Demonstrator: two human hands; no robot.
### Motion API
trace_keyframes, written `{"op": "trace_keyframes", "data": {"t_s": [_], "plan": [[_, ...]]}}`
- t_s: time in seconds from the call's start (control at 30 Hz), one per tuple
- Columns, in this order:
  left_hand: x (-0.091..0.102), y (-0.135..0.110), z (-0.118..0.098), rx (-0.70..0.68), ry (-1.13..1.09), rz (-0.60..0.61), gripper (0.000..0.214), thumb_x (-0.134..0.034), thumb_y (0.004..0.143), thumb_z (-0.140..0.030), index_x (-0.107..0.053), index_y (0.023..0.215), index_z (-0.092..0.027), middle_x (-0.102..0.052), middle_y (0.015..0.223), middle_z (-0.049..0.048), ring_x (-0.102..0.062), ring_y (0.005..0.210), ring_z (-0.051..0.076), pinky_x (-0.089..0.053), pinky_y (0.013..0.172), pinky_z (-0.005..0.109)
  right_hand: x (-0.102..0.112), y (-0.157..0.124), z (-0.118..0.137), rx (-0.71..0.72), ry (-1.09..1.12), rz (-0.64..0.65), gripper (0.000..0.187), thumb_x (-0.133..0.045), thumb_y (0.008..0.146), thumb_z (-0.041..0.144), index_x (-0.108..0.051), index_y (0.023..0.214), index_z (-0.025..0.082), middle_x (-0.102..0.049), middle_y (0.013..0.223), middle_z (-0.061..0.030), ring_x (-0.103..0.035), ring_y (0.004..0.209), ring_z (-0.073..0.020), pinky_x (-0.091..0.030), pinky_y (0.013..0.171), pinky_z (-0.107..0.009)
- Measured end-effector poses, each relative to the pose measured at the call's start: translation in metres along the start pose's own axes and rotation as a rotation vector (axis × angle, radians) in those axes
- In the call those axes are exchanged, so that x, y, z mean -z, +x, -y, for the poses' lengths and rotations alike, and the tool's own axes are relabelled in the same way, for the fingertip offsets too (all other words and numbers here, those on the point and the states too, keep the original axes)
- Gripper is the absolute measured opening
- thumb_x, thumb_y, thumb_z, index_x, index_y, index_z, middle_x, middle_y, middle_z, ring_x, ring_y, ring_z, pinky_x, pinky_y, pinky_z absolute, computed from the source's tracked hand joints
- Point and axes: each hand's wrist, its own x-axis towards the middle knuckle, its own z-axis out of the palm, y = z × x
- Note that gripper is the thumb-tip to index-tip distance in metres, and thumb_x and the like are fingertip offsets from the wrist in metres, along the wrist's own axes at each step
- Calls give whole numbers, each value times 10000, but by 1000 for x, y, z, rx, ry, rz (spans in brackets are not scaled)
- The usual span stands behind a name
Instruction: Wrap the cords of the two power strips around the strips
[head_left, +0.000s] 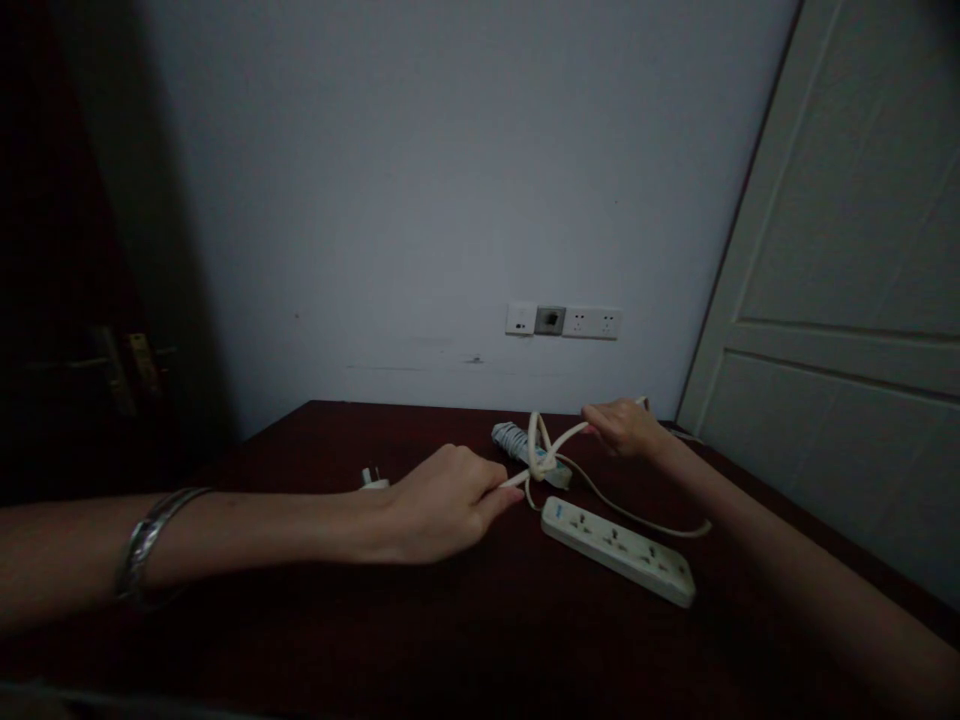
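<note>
A white power cord (564,436) is stretched between my two hands, with a loose knot or loop in it. My left hand (450,503) is closed in a fist around the cord on the left of the knot. On the right, my right hand (621,426) pinches the cord farther back. Below the knot a white power strip (619,552) lies flat on the dark red table (315,620), its sockets facing up. Just behind the knot is a second white strip (556,471) with a bundled grey cord (511,440). A white plug (373,480) shows partly behind my left wrist.
Wall sockets (592,322) and a grey wall plate (550,320) are set in the pale wall behind the table. A white panelled door (840,300) stands at the right. At the left is a dark door with a brass handle (144,362).
</note>
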Motion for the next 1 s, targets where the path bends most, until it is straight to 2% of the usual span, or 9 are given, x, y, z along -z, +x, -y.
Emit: {"op": "trace_keyframes", "data": {"t_s": [0.3,0.4,0.53,0.67,0.73,0.8,0.9,0.93,1.0], "plan": [[1,-13,-20,-54,69,26,352,-383,926,-290,-586,683,-137,-581,614,19,-478,511,114,-321,514,255,-8,-15,-5,-22,40,-12,249,-297,876,232,-486,721,184,-569,562,-56,-478,483,-152,-198,494,-277],[2,-11,-18,-65,101,35,342,-378,925,-286,-588,701,-136,-592,638,29,-495,527,123,-326,518,259,-7,-18,-6,-58,63,38,257,-291,876,250,-491,729,181,-578,575,-69,-487,490,-158,-200,497,-278],[5,3,4,-28,119,24,363,-372,923,-320,-588,694,-138,-569,618,32,-449,508,114,-305,523,260,3,-18,3,-181,67,193,261,-294,891,263,-521,802,166,-624,655,-94,-515,519,-167,-209,509,-279],[9,20,38,72,65,43,352,-388,907,-348,-598,720,-136,-574,634,39,-440,524,113,-292,525,255,22,-11,28,-293,133,279,319,-293,928,344,-551,863,170,-660,759,-105,-579,608,-194,-273,541,-282],[12,26,50,83,14,34,326,-387,903,-329,-610,772,-130,-585,658,37,-452,549,114,-297,530,246,33,-3,42,-398,258,264,301,-354,911,386,-562,946,171,-669,798,-102,-608,674,-217,-341,580,-297],[15,30,57,64,-29,15,298,-389,894,-293,-620,818,-122,-589,674,32,-463,578,113,-311,547,237,46,8,55,-471,507,233,344,-449,868,382,-513,1137,179,-674,900,-98,-627,762,-225,-414,658,-326],[19,32,59,22,-73,-3,279,-400,879,-269,-627,825,-115,-572,659,16,-458,594,107,-324,563,226,69,30,72,-414,955,191,635,-556,807,383,-313,1366,205,-594,1173,-113,-601,958,-218,-455,809,-363],[20,33,58,3,-89,-5,278,-403,875,-270,-627,819,-115,-564,652,10,-454,593,104,-325,562,221,77,38,77,-379,1034,183,687,-593,782,406,-308,1376,212,-549,1243,-117,-575,1017,-222,-449,847,-370],[23,33,55,-43,-132,-7,278,-407,873,-278,-625,815,-115,-556,648,1,-450,594,100,-330,561,214,91,55,87,-323,1090,153,671,-641,740,443,-405,1324,214,-532,1262,-102,-548,1043,-223,-443,860,-365]]}}
